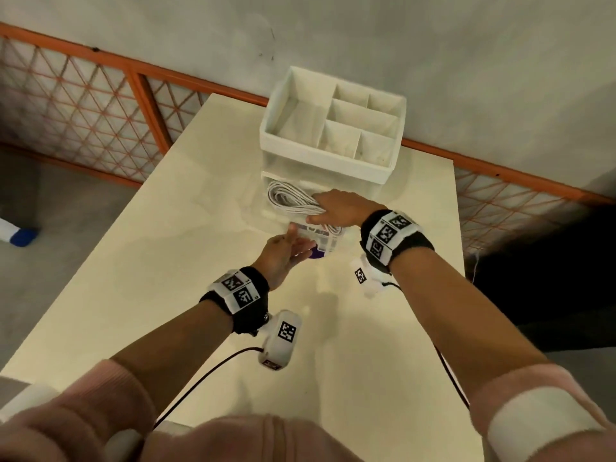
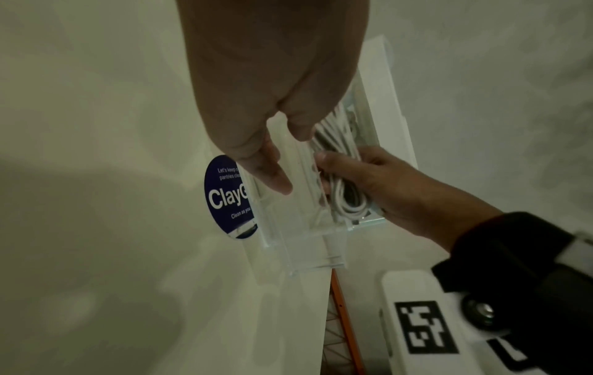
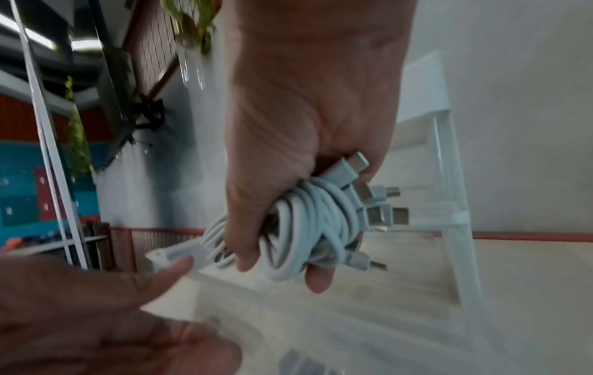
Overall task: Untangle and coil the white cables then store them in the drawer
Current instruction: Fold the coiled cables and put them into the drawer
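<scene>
Cables (image 1: 293,200), coiled, are gripped in the curled right hand (image 1: 340,208) over the open clear drawer (image 1: 316,236) on the bench (image 1: 186,228), whose front is touched by the left hand's (image 1: 283,255) straight fingers (image 2: 273,175).

Pink sleeves (image 1: 110,388) pushed up, black wristbands (image 1: 248,308) bearing white square-coded tags, white wrist cameras (image 1: 281,340) with dark cables.

Probably an office or shared workspace: a cream table (image 1: 206,228) against a grey wall (image 1: 433,45), orange mesh railing (image 1: 83,105), wall-hung plants (image 3: 192,20) and blurred coloured lockers (image 3: 29,192).
</scene>
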A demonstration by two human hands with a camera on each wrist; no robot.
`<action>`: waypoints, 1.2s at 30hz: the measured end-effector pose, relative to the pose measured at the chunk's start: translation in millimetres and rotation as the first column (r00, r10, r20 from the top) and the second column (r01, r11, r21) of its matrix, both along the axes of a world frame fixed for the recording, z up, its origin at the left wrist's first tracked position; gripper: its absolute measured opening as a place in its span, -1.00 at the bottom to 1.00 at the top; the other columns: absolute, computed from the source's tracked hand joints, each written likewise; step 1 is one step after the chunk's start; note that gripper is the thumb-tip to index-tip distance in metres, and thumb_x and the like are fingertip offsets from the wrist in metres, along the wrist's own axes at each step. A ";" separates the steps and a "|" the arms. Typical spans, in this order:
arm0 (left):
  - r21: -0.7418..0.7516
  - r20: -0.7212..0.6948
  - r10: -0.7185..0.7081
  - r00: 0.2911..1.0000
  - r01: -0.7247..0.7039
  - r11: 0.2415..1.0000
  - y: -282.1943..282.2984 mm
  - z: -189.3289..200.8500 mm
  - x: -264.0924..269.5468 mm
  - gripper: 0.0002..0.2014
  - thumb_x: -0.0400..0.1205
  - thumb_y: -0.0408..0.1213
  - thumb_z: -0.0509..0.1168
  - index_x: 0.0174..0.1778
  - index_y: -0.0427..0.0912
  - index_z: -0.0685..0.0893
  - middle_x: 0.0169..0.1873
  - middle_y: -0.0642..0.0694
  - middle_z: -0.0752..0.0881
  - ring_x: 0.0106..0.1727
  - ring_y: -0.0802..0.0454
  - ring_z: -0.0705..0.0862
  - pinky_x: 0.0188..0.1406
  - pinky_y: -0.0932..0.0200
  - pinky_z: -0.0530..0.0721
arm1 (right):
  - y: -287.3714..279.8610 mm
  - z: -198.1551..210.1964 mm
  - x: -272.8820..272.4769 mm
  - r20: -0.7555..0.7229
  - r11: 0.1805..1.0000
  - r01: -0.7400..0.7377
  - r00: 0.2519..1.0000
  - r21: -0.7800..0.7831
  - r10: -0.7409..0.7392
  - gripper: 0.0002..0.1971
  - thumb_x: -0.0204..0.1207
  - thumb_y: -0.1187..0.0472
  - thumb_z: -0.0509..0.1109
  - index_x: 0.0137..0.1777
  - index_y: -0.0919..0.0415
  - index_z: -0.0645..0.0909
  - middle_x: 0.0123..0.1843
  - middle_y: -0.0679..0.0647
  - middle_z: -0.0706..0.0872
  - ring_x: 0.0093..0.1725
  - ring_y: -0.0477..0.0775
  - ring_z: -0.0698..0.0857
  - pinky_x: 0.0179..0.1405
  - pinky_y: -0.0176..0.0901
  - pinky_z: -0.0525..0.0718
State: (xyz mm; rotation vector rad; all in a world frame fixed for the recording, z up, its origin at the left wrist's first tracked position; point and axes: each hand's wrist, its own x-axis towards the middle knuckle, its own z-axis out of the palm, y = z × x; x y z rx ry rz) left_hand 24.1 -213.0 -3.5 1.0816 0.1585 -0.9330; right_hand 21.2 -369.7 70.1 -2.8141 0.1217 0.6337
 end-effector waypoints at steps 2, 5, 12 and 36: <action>-0.005 -0.018 0.011 1.000 -0.011 1.000 0.0 3.8 0.4 -0.53 0.73 -0.10 0.07 0.28 -0.49 0.51 -0.14 -0.23 0.69 -0.27 0.13 0.76 -0.33 0.35 0.74 | -1.5 -10.2 6.7 -0.052 0.999 0.003 0.999 -0.046 -0.006 -0.57 0.59 -0.08 0.27 0.31 0.21 0.51 0.27 0.21 0.65 0.24 0.25 0.62 0.11 0.00 0.53; -0.015 -0.032 0.016 0.999 -0.016 1.000 -0.3 6.4 -0.8 -0.57 0.73 -0.14 0.08 0.25 -0.49 0.51 -0.18 -0.24 0.67 -0.21 0.04 0.71 -0.33 0.35 0.75 | -4.2 -23.3 7.5 -0.066 0.996 0.071 0.996 0.058 -0.067 -0.60 0.59 0.04 0.33 0.31 0.29 0.54 0.22 0.29 0.68 0.16 0.27 0.66 0.03 -0.11 0.52; -0.041 -0.018 0.010 1.000 -0.011 0.999 -1.1 5.1 -4.6 -0.67 0.73 -0.16 0.08 -0.02 -0.40 0.58 -0.14 -0.25 0.67 -0.19 0.05 0.72 -0.18 0.35 0.76 | -7.8 -46.7 1.0 -0.068 0.819 0.468 0.878 0.332 -0.474 -0.73 0.60 0.03 0.29 0.01 0.26 0.60 -0.07 0.18 0.65 -0.06 0.15 0.64 -0.17 -0.18 0.48; -0.050 -0.001 0.055 0.998 -0.055 0.997 -7.2 13.1 -7.5 -0.64 0.74 -0.19 0.05 -0.08 -0.42 0.58 -0.11 -0.30 0.70 -0.12 -0.04 0.75 -0.19 0.34 0.77 | 9.8 -28.0 -36.4 0.015 0.717 0.560 0.784 0.414 -0.621 0.09 0.28 -0.32 0.48 0.64 0.26 0.08 0.66 0.25 0.15 0.65 0.25 0.19 0.61 0.03 0.25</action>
